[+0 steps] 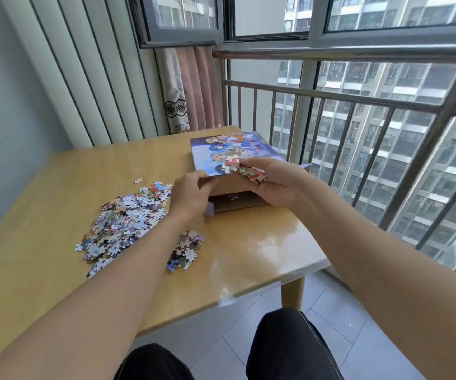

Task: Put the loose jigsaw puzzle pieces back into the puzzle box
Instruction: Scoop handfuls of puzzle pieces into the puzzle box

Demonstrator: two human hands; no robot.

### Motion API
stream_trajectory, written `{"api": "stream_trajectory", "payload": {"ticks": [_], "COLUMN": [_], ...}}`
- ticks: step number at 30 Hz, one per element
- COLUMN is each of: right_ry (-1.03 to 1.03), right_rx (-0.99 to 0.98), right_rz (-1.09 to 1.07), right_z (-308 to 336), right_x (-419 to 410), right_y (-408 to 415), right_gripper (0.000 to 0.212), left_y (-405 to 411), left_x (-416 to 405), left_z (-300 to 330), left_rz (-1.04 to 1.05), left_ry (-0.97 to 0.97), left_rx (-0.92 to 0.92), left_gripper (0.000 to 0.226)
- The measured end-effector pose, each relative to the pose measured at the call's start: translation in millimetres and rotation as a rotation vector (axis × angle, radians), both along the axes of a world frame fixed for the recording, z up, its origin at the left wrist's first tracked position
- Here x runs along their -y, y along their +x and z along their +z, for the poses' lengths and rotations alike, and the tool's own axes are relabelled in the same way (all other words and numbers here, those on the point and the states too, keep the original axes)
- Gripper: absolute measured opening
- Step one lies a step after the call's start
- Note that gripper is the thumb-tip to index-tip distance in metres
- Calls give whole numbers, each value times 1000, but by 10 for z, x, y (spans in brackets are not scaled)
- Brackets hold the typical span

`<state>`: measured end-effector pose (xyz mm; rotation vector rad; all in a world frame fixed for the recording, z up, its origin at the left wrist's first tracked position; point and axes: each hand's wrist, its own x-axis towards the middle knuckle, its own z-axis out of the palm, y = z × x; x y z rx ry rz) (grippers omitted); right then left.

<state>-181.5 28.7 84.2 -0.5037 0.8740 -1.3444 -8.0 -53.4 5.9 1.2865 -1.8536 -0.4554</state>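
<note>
The puzzle box (237, 200) lies at the table's far right, its brown near end open. Its blue picture top (210, 157) is lifted at the near edge, where my left hand (191, 194) pinches it. Just above the opening, my right hand (273, 185) grips a bunch of puzzle pieces (241, 168). A big heap of loose pieces (128, 220) lies on the table left of my left forearm, and a smaller heap (187, 249) sits to its right. One single piece (138, 181) lies apart behind the big heap.
The wooden table (56, 270) has a glossy cover, with its right edge near a metal railing (358, 100) and windows. A curtain (191, 89) hangs behind the table. My knees in dark trousers (287, 344) are below the near edge.
</note>
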Motion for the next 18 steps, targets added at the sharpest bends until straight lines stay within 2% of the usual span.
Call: {"api": "stream_trajectory", "payload": {"ticks": [3,10,16,18], "right_ry": [-13,124,191,194], "right_rx": [-15,-31,-60,-100], "right_rz": [-11,-57,-124,-180], "right_z": [-43,-484,-447,-398], "right_x": [-49,-34,190,270], "right_y": [-27,-109,-134,-117], "right_gripper": [38,35,4,8], "left_y": [-51,-97,-76,-70], "left_x": [48,61,93,95], "left_z": [16,183,420,473], "left_rz": [20,85,65,48], "left_ry": [24,12,-13,-17], "left_rx": [-8,-37,-60,-67], "left_gripper": [27,27,27,26]}}
